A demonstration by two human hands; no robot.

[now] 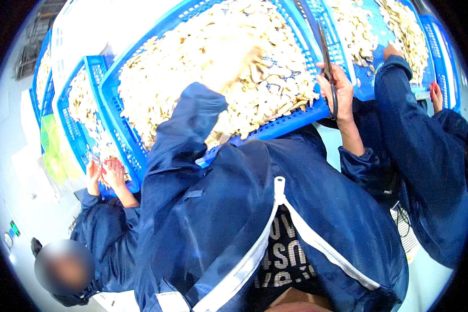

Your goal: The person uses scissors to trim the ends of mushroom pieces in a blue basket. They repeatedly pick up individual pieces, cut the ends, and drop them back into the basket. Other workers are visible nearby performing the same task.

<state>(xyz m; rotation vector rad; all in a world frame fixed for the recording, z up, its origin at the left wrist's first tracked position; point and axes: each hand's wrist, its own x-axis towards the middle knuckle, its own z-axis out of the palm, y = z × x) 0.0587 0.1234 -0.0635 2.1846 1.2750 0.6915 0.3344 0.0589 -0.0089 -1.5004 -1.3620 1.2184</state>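
Observation:
My left hand (234, 62), smeared by motion, reaches over pale sliced pieces (270, 91), which look like mushroom slices, in the large blue perforated basket (275, 122) before me; its fingers are too blurred to read. At the basket's right edge, my right hand (338, 88) is closed on a pair of dark scissors (325, 44), held upright with the blades pointing away from me.
A co-worker's hands (109, 171) hold something red at the left blue basket (67, 119). Another person's hand (392, 52) reaches into the right blue basket (372, 88). A green object (52, 151) lies beside the left baskets.

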